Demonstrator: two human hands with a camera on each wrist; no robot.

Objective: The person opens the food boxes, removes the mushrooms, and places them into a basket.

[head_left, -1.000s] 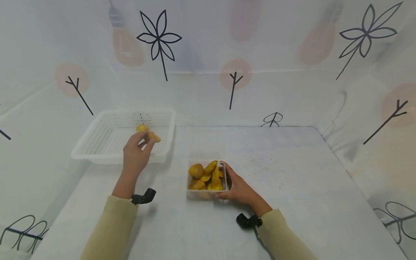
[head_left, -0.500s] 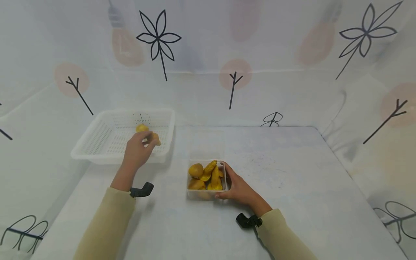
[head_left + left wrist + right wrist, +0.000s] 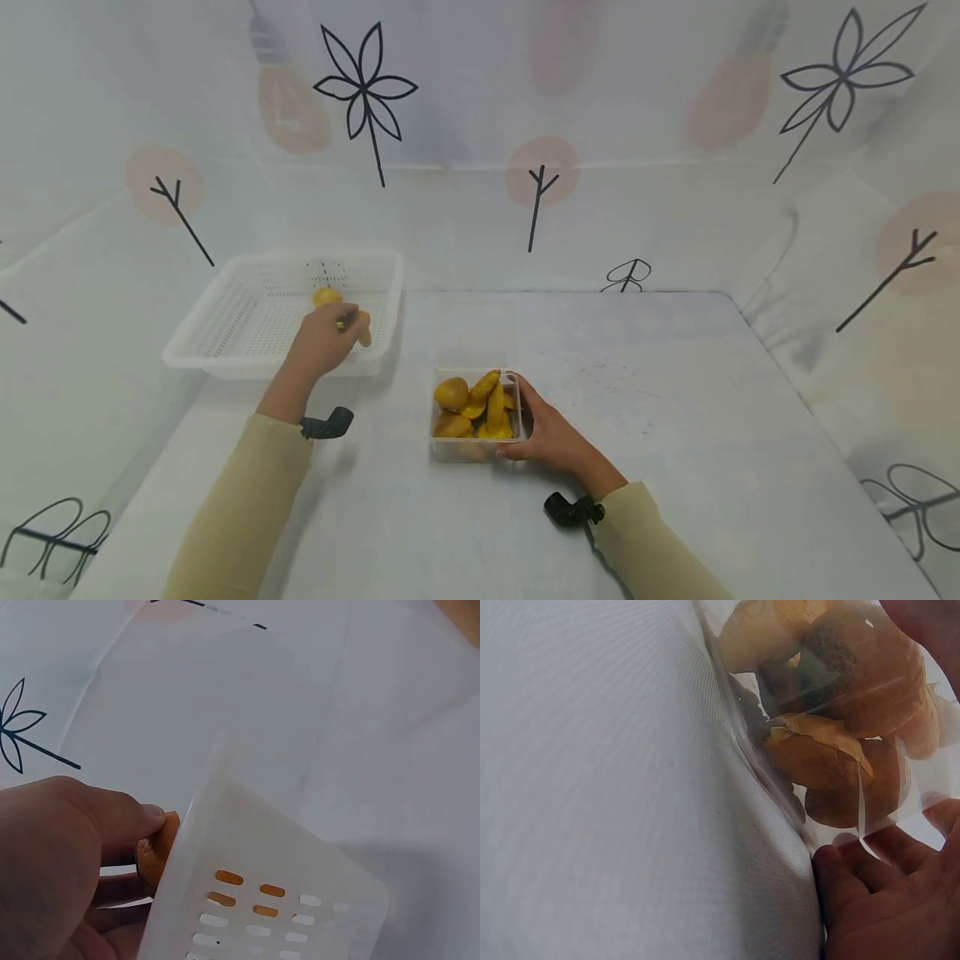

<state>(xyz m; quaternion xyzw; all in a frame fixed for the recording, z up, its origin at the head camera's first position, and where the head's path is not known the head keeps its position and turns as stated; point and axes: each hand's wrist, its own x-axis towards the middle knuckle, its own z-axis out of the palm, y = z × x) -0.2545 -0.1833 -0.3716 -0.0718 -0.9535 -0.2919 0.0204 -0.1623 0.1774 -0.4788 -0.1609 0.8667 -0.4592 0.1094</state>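
Note:
In the head view my left hand [image 3: 321, 337] reaches inside the white slotted basket [image 3: 247, 367], near its right side. It pinches a small orange-yellow gourd-shaped piece [image 3: 365, 328], partly hidden by the fingers. The left wrist view has the thumb against this piece [image 3: 156, 859], with the basket wall [image 3: 277, 847] covering the rest. Behind that hand lies another yellow piece [image 3: 327, 297] in the basket. My right hand [image 3: 553, 433] grips the right side of a clear plastic box [image 3: 450, 451]. Several yellow and orange pieces [image 3: 453, 392] fill the box; they press against its wall in the right wrist view.
Beyond the box, its clear lid [image 3: 476, 332] lies on the white table [image 3: 660, 433], apparently flipped open. A patterned white cloth [image 3: 465, 108] hangs behind and at the sides. The basket stands at the back left, near the cloth.
My left hand has moved slightly within the basket, and the pinched piece has turned from sideways to pointing downward. The right hand and box keep their place.

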